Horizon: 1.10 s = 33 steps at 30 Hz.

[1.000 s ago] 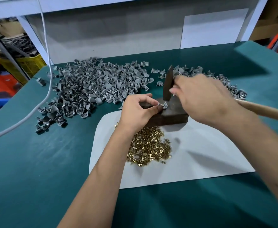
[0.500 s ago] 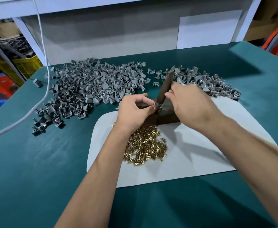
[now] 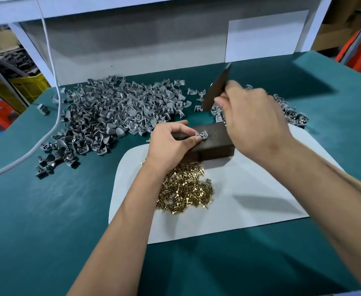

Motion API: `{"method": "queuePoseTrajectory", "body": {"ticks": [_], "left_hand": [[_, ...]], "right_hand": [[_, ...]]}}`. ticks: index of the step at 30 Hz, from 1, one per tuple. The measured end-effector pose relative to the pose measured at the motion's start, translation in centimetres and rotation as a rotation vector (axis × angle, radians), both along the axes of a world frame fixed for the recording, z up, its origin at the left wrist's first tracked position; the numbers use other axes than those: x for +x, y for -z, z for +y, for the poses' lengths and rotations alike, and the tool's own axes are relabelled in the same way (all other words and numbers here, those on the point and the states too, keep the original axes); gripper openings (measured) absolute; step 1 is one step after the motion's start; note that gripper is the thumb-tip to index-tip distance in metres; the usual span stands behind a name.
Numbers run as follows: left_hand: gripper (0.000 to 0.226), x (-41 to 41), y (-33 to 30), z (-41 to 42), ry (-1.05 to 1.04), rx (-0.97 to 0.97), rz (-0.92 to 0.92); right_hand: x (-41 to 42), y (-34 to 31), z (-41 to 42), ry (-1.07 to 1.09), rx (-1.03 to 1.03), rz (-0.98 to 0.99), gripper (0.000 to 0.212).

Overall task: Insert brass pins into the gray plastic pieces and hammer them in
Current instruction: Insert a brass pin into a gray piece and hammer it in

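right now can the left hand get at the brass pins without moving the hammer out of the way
Probably yes: the brass pins lie bare on the white sheet just under the left hand; the hammer is raised beyond the block. It would first release the gray piece.

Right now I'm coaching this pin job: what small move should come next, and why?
Probably bring the hammer straight down on the gray piece. The right hand holds it raised above the dark block, where the left hand pinches that piece steady. Whether a pin is seated is too small to tell.
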<state>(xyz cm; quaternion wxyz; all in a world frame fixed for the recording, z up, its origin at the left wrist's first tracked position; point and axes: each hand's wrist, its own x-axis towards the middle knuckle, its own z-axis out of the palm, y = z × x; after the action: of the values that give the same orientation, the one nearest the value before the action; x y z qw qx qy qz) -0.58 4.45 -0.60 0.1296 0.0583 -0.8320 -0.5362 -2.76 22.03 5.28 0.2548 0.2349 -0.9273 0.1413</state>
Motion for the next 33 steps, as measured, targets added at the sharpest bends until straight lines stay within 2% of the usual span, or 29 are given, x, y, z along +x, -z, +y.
{"method": "queuePoseTrajectory", "body": {"ticks": [4, 7, 10, 13, 16, 19, 25, 30, 33], "left_hand": [[0.006, 0.0, -0.1, 0.2, 0.008, 0.011, -0.001], [0.005, 0.2, -0.1, 0.2, 0.015, 0.009, -0.002], [0.005, 0.2, 0.0, 0.2, -0.001, 0.010, 0.000], [0.006, 0.1, -0.1, 0.2, 0.011, -0.010, 0.006], [0.008, 0.1, -0.2, 0.1, 0.013, -0.082, 0.026], [0.007, 0.1, -0.1, 0.3, 0.019, -0.093, 0.020], [0.005, 0.2, -0.2, 0.3, 0.036, -0.083, 0.012], [0.005, 0.3, -0.3, 0.4, 0.042, -0.057, 0.013], [0.005, 0.3, -0.4, 0.3, 0.075, 0.000, 0.025]], "right_hand": [[0.0, 1.0, -0.2, -0.035, 0.111, -0.283, 0.022], [-0.6, 0.0, 0.8, -0.078, 0.110, -0.290, 0.020], [-1.0, -0.7, 2.8, -0.231, 0.051, -0.386, 0.031], [-1.0, -0.9, 5.1, -0.401, -0.022, -0.615, 0.012], [-0.4, 0.3, 6.2, -0.459, 0.055, -0.790, 0.017], [0.1, 1.8, 6.1, -0.382, 0.174, -0.779, 0.023], [-0.1, 1.0, 5.9, -0.313, 0.195, -0.652, 0.013], [-0.9, 0.8, 3.7, -0.328, -0.102, -0.377, 0.009], [-1.0, 2.3, 1.9, -0.353, -0.153, -0.289, 0.028]]}}
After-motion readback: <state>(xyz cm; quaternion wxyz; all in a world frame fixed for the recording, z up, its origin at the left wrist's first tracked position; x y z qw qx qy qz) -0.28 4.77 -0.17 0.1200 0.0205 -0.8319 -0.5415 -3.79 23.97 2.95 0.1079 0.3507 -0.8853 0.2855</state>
